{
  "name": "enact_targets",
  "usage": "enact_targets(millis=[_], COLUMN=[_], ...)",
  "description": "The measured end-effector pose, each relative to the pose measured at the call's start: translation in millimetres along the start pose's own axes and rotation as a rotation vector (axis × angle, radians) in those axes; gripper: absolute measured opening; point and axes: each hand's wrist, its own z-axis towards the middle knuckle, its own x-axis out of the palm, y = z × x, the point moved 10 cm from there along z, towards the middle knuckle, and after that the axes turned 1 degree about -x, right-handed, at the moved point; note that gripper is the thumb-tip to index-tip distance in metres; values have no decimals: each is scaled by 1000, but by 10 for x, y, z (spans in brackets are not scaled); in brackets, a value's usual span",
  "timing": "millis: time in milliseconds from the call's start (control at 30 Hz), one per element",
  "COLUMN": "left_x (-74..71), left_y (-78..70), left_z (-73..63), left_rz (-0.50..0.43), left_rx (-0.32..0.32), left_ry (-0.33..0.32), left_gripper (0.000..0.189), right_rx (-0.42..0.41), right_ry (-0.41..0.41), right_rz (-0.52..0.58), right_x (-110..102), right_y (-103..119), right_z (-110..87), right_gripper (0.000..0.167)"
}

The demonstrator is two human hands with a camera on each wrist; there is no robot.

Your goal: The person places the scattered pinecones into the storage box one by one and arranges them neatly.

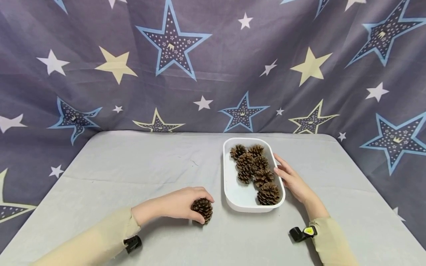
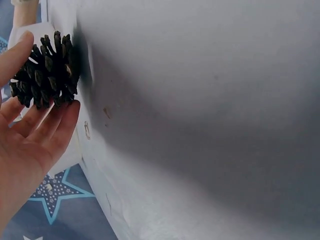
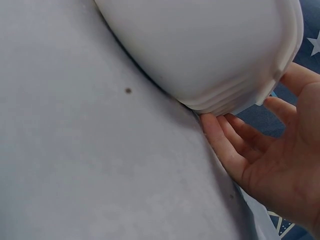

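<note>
A brown pine cone (image 1: pixel 202 210) is between the thumb and fingers of my left hand (image 1: pixel 183 203), low over the table to the left of a white plastic tub (image 1: pixel 244 208). The left wrist view shows the same pine cone (image 2: pixel 47 72) with the thumb on one side and the fingertips on the other. My right hand (image 1: pixel 294 183) is at the tub's right side, its fingers fairly straight. In the right wrist view, fingertips rest against the lower wall of the tub (image 3: pixel 200 50), and another finger reaches its rim. Inside the tub lie several pine cones (image 1: pixel 261 162), mostly towards its right and back.
A pale grey cloth covers the table (image 1: pixel 133 166). Behind and beside it hangs a dark curtain (image 1: pixel 213 85) patterned with stars. Black straps with small devices (image 1: pixel 303 233) sit at both wrists.
</note>
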Motion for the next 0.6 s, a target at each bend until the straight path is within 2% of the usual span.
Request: enact_targets(millis=[333,600], left_x=[-92,-239], left_y=[-72,-123], left_z=[44,87], left_rz=[7,-11], left_rx=[19,19], left_ry=[-35,-105], left_gripper=[52,53], right_rx=[7,6], right_ry=[3,1], right_rz=[-6,6], right_x=[7,-4], right_y=[-7,0], right_z=[6,7], right_gripper=[59,59])
